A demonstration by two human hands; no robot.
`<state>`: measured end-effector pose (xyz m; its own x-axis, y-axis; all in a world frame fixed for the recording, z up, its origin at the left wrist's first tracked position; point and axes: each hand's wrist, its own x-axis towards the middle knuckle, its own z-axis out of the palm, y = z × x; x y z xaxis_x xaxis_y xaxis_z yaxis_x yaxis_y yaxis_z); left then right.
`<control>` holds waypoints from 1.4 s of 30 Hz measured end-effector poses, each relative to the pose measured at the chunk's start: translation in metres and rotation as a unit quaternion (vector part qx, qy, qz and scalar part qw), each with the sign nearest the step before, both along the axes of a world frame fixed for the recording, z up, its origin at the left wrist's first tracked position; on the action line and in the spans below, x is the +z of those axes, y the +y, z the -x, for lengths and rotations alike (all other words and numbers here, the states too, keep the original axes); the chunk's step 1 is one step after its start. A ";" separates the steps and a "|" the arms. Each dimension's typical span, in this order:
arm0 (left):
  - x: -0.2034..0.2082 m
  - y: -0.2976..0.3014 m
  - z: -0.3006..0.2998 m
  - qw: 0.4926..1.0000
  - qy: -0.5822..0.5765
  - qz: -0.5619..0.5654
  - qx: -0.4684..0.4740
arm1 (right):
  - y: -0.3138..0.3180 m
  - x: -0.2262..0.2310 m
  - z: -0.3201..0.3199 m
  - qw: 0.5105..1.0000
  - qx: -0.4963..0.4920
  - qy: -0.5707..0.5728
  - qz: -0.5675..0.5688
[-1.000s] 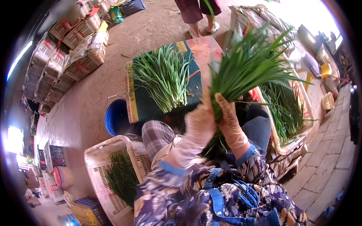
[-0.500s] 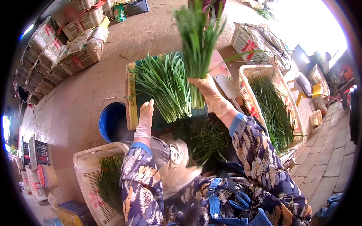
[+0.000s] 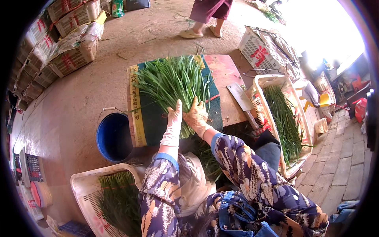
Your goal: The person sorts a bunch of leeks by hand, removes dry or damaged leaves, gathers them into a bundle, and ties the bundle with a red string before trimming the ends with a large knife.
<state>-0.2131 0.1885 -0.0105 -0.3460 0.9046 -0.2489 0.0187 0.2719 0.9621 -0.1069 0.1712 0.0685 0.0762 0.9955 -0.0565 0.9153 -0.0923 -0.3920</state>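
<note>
A thick bunch of green garlic chives (image 3: 169, 81) lies on a dark green mat (image 3: 152, 124) with a yellow strip, its leaves pointing away from me. My left hand (image 3: 174, 116), in a pale thin glove, presses the left side of the stalks, thumb up. From the right, my gloved right hand (image 3: 196, 115) grips the same bunch near its cut ends. The palms and most fingers are hidden by the stalks. A red band (image 3: 213, 97) shows partly beside the leaves. Right of the mat, a cleaver (image 3: 240, 97) lies on the reddish board (image 3: 227, 73).
A crate (image 3: 258, 81) of chives stands right, another crate (image 3: 85, 185) lower left. A blue bucket (image 3: 114, 136) sits left of the table. Loose leaves lie below the table edge. A person in sandals (image 3: 192, 34) stands beyond; stacked crates (image 3: 75, 57) are at far left.
My right hand has brought its raised bunch down and left onto the chives on the mat. My left hand has moved right to meet them. The other person's legs now show more.
</note>
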 end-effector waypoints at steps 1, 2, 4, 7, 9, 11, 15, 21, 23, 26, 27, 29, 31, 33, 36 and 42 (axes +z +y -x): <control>0.006 0.000 -0.007 1.000 -0.017 -0.002 0.002 | 0.002 -0.002 -0.005 1.000 -0.002 -0.003 0.012; 0.012 -0.004 -0.011 1.000 -0.023 -0.005 -0.010 | 0.003 -0.004 -0.010 1.000 -0.004 -0.005 0.024; 0.035 -0.018 -0.018 0.999 -0.030 -0.007 -0.031 | 0.003 0.004 -0.025 0.998 0.024 0.018 0.060; 0.049 -0.022 -0.005 0.994 0.097 0.018 -0.041 | -0.007 0.031 -0.014 0.997 0.074 0.006 0.036; 0.039 -0.019 -0.015 0.983 0.176 0.043 -0.032 | -0.014 0.014 -0.011 0.994 0.088 -0.059 -0.018; 0.031 -0.013 -0.008 0.962 0.265 0.066 -0.009 | -0.020 0.010 -0.002 0.989 0.111 -0.077 -0.062; 0.021 -0.013 0.013 0.971 0.234 0.024 0.042 | -0.030 0.023 -0.014 0.972 0.197 -0.123 -0.038; 0.015 0.000 0.013 0.994 0.079 0.067 0.037 | -0.020 0.028 -0.039 0.984 0.174 0.021 -0.041; 0.024 0.000 -0.007 0.991 0.094 0.043 0.083 | -0.008 0.017 -0.052 0.968 0.173 0.148 -0.105; 0.048 -0.001 -0.024 0.984 0.170 0.048 0.039 | 0.018 0.005 -0.074 0.910 0.155 0.382 -0.035; 0.052 -0.004 -0.031 0.975 0.205 0.081 0.029 | 0.024 -0.004 -0.080 0.891 0.160 0.420 -0.068; 0.055 0.000 -0.050 0.966 0.237 0.107 0.008 | 0.041 -0.034 -0.109 0.855 0.134 0.490 -0.102; 0.037 0.007 -0.057 0.971 0.216 0.105 0.002 | 0.037 -0.038 -0.152 0.904 0.104 0.413 -0.025; 0.035 0.005 -0.045 0.974 0.210 0.079 0.012 | 0.031 -0.045 -0.169 0.959 0.108 0.254 0.064; 0.036 0.003 -0.025 0.977 0.203 0.062 0.030 | -0.007 -0.046 -0.148 0.974 0.168 0.150 0.016; 0.037 0.008 -0.048 0.986 0.161 0.030 0.002 | -0.028 -0.072 -0.165 0.969 0.243 0.029 -0.028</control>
<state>-0.1654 0.1969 0.0265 -0.4196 0.8901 -0.1781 0.3199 0.3287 0.8886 0.0582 0.1434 -0.0031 -0.4035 0.9150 0.0075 0.8223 0.3662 -0.4357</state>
